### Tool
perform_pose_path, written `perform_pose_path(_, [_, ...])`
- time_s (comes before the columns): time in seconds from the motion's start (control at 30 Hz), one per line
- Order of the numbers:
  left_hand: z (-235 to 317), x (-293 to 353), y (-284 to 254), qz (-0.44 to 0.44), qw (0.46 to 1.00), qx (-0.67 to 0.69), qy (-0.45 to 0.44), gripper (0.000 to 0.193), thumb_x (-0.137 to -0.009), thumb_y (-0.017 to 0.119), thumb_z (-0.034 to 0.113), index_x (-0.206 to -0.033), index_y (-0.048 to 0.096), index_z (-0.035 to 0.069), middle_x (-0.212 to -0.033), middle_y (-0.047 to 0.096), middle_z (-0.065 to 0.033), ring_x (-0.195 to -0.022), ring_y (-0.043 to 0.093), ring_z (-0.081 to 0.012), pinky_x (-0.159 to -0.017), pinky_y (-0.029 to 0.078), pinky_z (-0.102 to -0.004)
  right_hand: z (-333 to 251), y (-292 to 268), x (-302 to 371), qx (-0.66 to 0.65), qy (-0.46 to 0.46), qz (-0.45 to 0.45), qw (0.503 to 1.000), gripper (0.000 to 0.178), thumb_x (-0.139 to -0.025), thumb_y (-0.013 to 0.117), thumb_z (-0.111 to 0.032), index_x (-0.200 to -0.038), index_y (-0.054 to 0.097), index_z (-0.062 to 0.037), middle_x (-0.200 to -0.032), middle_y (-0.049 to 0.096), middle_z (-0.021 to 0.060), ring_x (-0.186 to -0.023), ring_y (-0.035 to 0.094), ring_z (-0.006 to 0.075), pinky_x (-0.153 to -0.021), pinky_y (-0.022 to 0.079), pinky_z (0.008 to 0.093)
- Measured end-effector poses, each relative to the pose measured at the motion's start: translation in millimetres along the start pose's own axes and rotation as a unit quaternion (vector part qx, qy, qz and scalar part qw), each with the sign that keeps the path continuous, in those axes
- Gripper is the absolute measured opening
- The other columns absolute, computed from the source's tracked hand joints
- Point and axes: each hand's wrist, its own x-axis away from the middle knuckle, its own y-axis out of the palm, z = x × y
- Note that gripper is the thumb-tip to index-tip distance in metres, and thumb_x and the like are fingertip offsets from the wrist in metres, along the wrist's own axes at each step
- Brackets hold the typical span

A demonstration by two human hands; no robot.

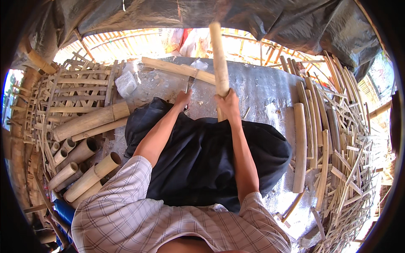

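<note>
My left hand point(182, 100) is closed round the handle of a knife, reaching forward past my lap. The narrow metal blade point(190, 83) points away from me and meets a split bamboo piece point(168, 66), which lies slantwise on the grey ground sheet. In my right hand point(229, 103) a thick pale wooden stick point(218, 55) is gripped near its lower end and stands nearly upright. Its shaft covers the right end of the bamboo piece. The stick and the blade are apart. Dark cloth point(190, 164) covers my lap and legs.
A whitish stone block point(125, 84) sits at the left. Cut bamboo tubes point(95, 175) and a lattice of slats point(80, 90) line the left side. Long bamboo pieces point(299, 147) and piled thin strips point(354, 177) fill the right. A dark plastic sheet point(295, 25) hangs overhead.
</note>
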Motion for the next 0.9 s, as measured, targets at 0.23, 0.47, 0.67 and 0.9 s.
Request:
perform_pose_path(0.23, [-12.0,1.6,-20.3,-0.014,0.995,-0.058,0.074,0.036,-0.091,0.064,0.025,-0.067,0.057,0.000,-0.055,0.057,-0.0102,-0.042,0.055,-0.0193,-0.038,0.042,-0.0376,-85.6,-11.2,20.4,-0.105,-0.114,0.087,0.984,0.056,-0.079,0.076,-0.020,-0.119,0.052,0.0115,-0.085,0.068,0.0359,-0.082,0.072,0.0484,-0.068,0.057,0.0492])
perform_pose_path(0.47, [16.4,14.7,-6.3,0.045,0.985,-0.134,0.097,0.025,-0.081,0.060,0.014,-0.066,0.062,-0.006,-0.057,0.063,-0.0171,-0.049,0.065,-0.0294,-0.043,0.049,-0.0432,37.0,46.0,-0.2,0.133,0.056,-0.074,0.987,0.061,-0.072,0.082,-0.025,-0.115,0.060,0.0122,-0.100,0.071,0.0341,-0.099,0.070,0.0473,-0.086,0.058,0.0503])
perform_pose_path(0.67, [8.1,19.9,-23.0,0.034,0.996,-0.070,0.040,0.014,-0.082,0.062,0.008,-0.080,0.061,-0.006,-0.062,0.060,-0.0141,-0.048,0.060,-0.0253,-0.042,0.046,-0.0413,54.0,45.1,-4.3,0.097,0.086,-0.088,0.988,0.055,-0.069,0.081,-0.027,-0.105,0.068,0.0126,-0.101,0.072,0.0336,-0.101,0.072,0.0440,-0.087,0.058,0.0477])
perform_pose_path(0.9, [28.6,26.4,-61.6,-0.004,0.995,-0.089,0.033,0.015,-0.085,0.057,0.011,-0.088,0.061,-0.003,-0.066,0.059,-0.0110,-0.051,0.057,-0.0230,-0.044,0.047,-0.0409,37.9,53.4,-8.3,-0.332,0.167,-0.138,0.918,0.029,-0.082,0.076,-0.016,-0.091,0.061,0.0077,-0.067,0.060,0.0114,-0.049,0.062,0.0232,-0.042,0.049,0.0381])
